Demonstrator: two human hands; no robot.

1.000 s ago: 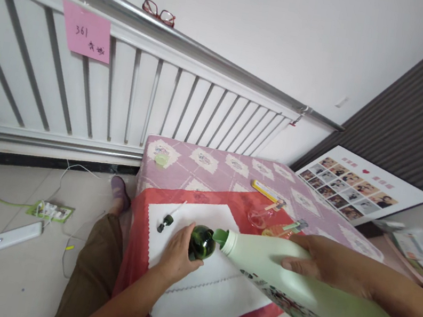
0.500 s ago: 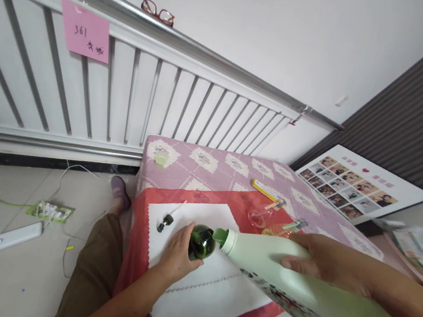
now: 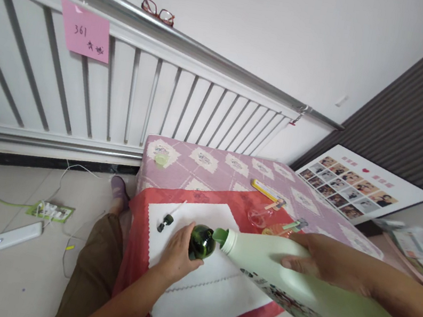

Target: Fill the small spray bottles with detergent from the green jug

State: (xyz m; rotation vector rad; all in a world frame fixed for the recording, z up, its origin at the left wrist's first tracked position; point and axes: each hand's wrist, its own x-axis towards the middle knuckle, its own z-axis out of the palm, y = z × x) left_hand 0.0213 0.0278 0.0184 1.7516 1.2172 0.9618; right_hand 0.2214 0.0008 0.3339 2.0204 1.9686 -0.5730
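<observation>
My left hand (image 3: 180, 255) is wrapped round a dark green bottle (image 3: 202, 243) above the white cloth (image 3: 209, 293). From the right, my right hand (image 3: 311, 262) grips a large pale green jug (image 3: 316, 306), tilted so its green spout (image 3: 220, 235) points at the bottle's mouth. Spout and bottle mouth meet or nearly meet; whether they touch, I cannot tell. No stream of liquid is visible. A dark pump head (image 3: 165, 222) with a thin clear tube lies on the cloth, left of the bottle.
Beyond the hands, a yellow box (image 3: 268, 192) and clear plastic pieces (image 3: 260, 217) lie on the table. A pale green cap (image 3: 161, 159) sits at the back left corner. A power strip (image 3: 50, 211) and white device (image 3: 17, 236) are on the floor, left.
</observation>
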